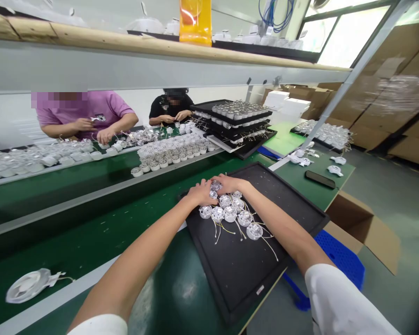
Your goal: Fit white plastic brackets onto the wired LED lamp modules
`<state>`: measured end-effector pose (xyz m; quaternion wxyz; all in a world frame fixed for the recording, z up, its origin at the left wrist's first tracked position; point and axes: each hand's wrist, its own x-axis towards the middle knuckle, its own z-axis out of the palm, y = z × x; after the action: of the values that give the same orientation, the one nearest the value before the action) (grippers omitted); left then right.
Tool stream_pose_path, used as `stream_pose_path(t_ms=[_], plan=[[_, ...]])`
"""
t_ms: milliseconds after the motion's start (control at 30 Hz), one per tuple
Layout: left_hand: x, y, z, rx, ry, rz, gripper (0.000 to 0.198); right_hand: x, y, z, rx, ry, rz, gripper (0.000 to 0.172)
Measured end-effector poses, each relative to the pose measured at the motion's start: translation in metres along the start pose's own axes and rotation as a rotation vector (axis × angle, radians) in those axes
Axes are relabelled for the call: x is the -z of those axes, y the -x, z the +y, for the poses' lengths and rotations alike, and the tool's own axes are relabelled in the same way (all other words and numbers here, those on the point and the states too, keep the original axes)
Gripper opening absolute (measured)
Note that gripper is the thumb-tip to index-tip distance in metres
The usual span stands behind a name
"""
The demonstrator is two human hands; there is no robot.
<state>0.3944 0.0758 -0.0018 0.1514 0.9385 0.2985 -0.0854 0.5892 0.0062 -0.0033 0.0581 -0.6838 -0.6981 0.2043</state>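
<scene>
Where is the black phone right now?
In the head view, the phone lies on the green bench, right of the black tray, beside white plastic parts.

sleeves (pixel 342 302): white, short, cloth hard to tell | hands (pixel 201 192): bare

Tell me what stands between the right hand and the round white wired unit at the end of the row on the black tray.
Two other units stand in the way: a round white wired unit and the next one lie in line between the right hand and the end unit on the black tray.
</scene>
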Motion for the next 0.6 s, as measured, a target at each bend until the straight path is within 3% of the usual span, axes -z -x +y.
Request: stream_pose_path(t_ms=[300, 600], plan=[[0.008, -0.005, -0.003, 0.019, -0.024, 0.005, 0.108, -0.002, -0.011, 0.003, 0.030, 0.037, -0.004, 0.092], [0.035, 0.003, 0.009, 0.005, -0.026, 0.079, 0.102, 0.029, 0.000, -0.003, 0.095, 0.045, 0.109, 0.086]])
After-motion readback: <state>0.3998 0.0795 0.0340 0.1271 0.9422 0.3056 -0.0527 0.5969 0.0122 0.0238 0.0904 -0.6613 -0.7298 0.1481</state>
